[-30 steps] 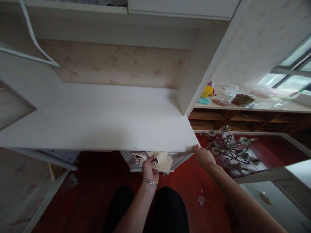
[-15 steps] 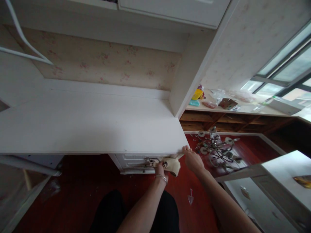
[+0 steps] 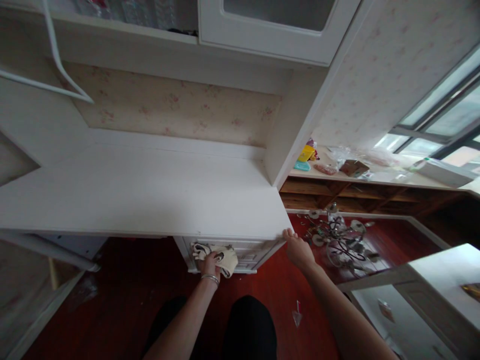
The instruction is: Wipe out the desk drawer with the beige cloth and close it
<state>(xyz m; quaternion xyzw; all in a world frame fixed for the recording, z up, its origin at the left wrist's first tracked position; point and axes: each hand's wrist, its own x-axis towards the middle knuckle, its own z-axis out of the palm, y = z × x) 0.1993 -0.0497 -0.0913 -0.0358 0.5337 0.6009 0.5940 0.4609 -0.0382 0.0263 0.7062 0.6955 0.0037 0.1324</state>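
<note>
White desk top: bare surface. Wooden side shelf bears yellow box, brown packet. Red floor: metal chandelier lying on it.

Drawer fronts half hidden beneath desk top, behind cloth.

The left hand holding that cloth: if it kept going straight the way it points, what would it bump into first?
Most likely the white drawer front under the desk top. The left hand presses a cream cloth toward it, so the cloth lies between them. Depth is hard to judge, but they seem to touch.
</note>
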